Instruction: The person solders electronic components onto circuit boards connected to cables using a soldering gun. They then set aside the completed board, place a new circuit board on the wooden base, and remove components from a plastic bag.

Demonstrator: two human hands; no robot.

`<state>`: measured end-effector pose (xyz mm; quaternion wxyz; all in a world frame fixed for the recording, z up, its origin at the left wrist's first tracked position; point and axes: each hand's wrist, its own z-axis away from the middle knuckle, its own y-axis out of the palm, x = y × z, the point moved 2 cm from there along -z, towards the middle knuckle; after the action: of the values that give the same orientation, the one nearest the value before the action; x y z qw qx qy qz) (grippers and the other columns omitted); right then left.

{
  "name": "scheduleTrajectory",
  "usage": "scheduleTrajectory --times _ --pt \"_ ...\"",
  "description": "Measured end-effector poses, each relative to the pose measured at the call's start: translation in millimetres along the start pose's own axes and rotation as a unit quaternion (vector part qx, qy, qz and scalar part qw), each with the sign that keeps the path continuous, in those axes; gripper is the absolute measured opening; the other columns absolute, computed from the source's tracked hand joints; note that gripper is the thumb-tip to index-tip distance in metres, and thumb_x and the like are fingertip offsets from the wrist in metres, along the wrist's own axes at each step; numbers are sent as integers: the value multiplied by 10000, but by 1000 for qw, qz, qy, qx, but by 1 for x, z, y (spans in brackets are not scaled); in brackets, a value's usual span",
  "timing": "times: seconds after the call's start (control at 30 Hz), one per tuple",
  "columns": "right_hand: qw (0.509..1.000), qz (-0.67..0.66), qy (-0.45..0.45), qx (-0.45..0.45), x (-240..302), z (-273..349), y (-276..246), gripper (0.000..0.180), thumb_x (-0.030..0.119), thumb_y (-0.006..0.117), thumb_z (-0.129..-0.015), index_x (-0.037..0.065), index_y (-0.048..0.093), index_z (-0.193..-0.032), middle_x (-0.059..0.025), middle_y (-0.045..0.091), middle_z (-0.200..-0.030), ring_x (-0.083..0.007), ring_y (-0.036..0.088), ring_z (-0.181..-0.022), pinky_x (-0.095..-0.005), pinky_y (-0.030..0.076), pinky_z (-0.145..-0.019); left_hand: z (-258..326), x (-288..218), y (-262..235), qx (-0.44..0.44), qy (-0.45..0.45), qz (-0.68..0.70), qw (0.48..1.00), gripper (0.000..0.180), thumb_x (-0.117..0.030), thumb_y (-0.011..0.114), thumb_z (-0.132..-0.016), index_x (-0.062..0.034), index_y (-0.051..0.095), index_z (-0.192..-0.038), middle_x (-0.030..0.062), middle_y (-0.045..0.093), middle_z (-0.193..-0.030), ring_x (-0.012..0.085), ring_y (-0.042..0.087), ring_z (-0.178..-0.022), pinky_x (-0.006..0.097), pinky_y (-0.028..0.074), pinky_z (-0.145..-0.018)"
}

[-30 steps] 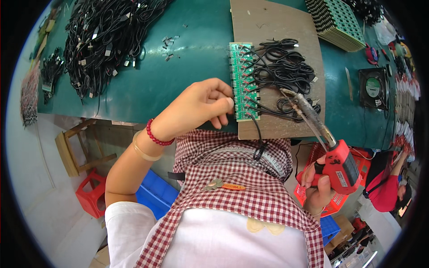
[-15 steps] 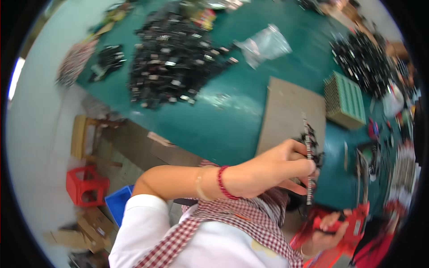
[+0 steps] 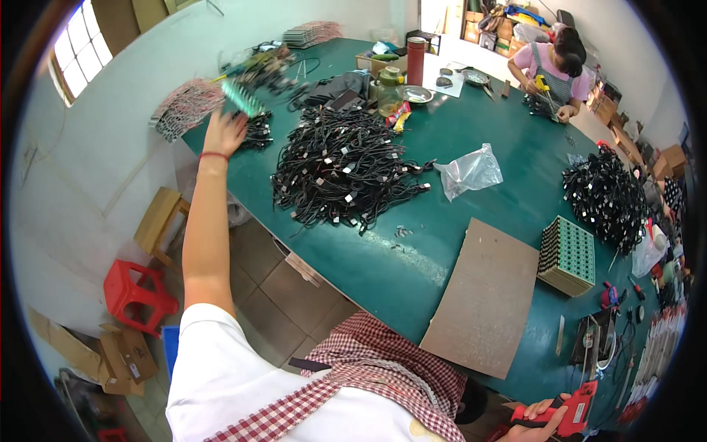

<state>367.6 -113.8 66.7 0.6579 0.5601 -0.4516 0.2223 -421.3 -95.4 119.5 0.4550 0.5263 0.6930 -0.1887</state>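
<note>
Your left hand (image 3: 224, 132) is stretched far out over the left end of the green table (image 3: 412, 272), fingers closed on a green circuit board (image 3: 238, 97) with black cables trailing from it; the board is blurred, held tilted just above the table near a small bundle of black cables (image 3: 258, 129). Your right hand (image 3: 541, 418) sits low by your lap, wrapped around the grip of a red power tool (image 3: 571, 409).

Right of the board lies a large tangled heap of black cables (image 3: 342, 169), glossy, with pale tags on them. Beyond it a crumpled clear plastic bag (image 3: 471, 171) rests on the felt-like tabletop. Nearer you, a flat brown cardboard sheet (image 3: 486, 298) lies bare, and beside it stands a neat stack of green circuit boards (image 3: 567, 256). Another cable heap (image 3: 607, 195) lies at the right. At the far end, a person (image 3: 556, 70) in a pink top works near a red cylindrical flask (image 3: 415, 60) and a shallow metal dish (image 3: 416, 93); whether it holds anything cannot be made out.
</note>
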Motion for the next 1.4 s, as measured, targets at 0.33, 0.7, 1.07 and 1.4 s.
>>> scheduleTrajectory --times 0.33,0.7,1.07,1.4 --pt "988 -34 -90 -120 38 -55 -39 289 273 497 -919 22 507 -1061 4 390 -572 -62 328 -442 -205 261 -399 165 87 319 100 -297 93 945 432 -420 366 -966 -55 526 -799 59 540 -747 136 514 -663 238 418 -603" --pt "968 -108 -93 -205 87 -78 -157 292 296 577 -873 28 527 -978 -51 508 -660 -121 464 -535 -247 402 -487 233 123 426 334 -403 -198 829 414 -37 542 -854 97 382 -1212 60 568 -714 106 538 -547 216 452 -471" --pt "942 -268 18 -202 63 -218 -274 347 256 639 -830 -34 498 -958 -56 502 -662 -109 469 -518 -202 411 -451 233 97 447 336 -447 -41 828 360 -78 548 -886 46 436 -1205 67 606 -900 109 573 -780 231 473 -607" --pt "915 282 -147 -247 89 -145 -159 254 252 626 -835 9 577 -887 -32 521 -551 -97 467 -384 -233 366 -363 169 -45 451 64 238 -381 891 317 -163 549 -891 8 540 -1157 135 587 -1011 234 570 -862 335 469 -755"
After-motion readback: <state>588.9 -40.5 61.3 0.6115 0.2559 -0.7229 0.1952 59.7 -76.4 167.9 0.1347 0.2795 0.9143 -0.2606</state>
